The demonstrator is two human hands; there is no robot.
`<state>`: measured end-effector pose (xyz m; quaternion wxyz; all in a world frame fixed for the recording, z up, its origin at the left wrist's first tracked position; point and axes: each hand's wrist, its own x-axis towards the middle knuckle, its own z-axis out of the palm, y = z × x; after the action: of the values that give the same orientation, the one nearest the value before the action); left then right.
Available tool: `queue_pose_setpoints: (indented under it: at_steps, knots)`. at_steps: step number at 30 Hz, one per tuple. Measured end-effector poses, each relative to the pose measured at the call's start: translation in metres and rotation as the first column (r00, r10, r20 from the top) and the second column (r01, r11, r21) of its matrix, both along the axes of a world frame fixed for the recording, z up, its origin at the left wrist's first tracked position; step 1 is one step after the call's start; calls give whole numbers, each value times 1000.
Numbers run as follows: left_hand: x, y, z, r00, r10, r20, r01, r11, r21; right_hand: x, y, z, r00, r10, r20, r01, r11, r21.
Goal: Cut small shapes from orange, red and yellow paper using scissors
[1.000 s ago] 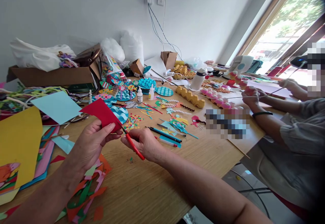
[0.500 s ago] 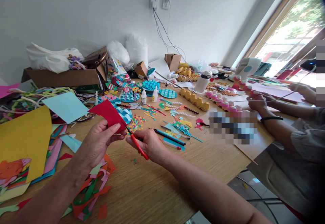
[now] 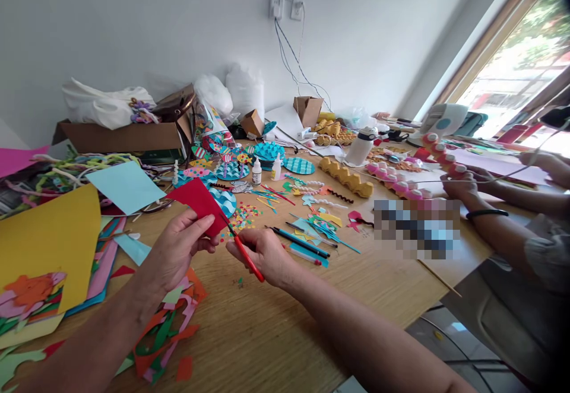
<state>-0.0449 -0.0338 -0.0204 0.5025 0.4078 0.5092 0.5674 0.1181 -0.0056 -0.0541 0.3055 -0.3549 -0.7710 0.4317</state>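
Note:
My left hand [image 3: 180,244] pinches a sheet of red paper [image 3: 196,196] between thumb and fingers, above the wooden table. Closed around the handles of red-handled scissors [image 3: 247,256] is my right hand [image 3: 267,256]. The dark blades meet the right edge of the red paper; how far they reach into it is hard to see. Below my left hand lies a heap of coloured paper scraps [image 3: 167,327]. Beyond the scissors are scattered round confetti dots [image 3: 246,218], and to their right several pens [image 3: 300,241] lie beside cut blue paper strips [image 3: 327,230].
Yellow paper [image 3: 53,244] and a light blue sheet [image 3: 126,186] lie at the left. Two glue bottles [image 3: 257,172], a yellow egg-carton strip [image 3: 346,177] and a white bottle [image 3: 360,146] stand farther back. At the right, another person's hands [image 3: 461,184] hold a pink painted egg-carton strip.
The whole view has shifted slightly, so things appear a little farther right and lower. My hands keep the same hold on the red paper and scissors.

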Motion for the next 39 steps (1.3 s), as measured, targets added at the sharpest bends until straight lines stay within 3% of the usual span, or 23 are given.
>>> queue_pose_setpoints:
  at_steps: [39]
  knots:
    - [0,-6,-1,985,-131,114,145,982,-125,-1,0,-1,999,48,6,-48,998,33]
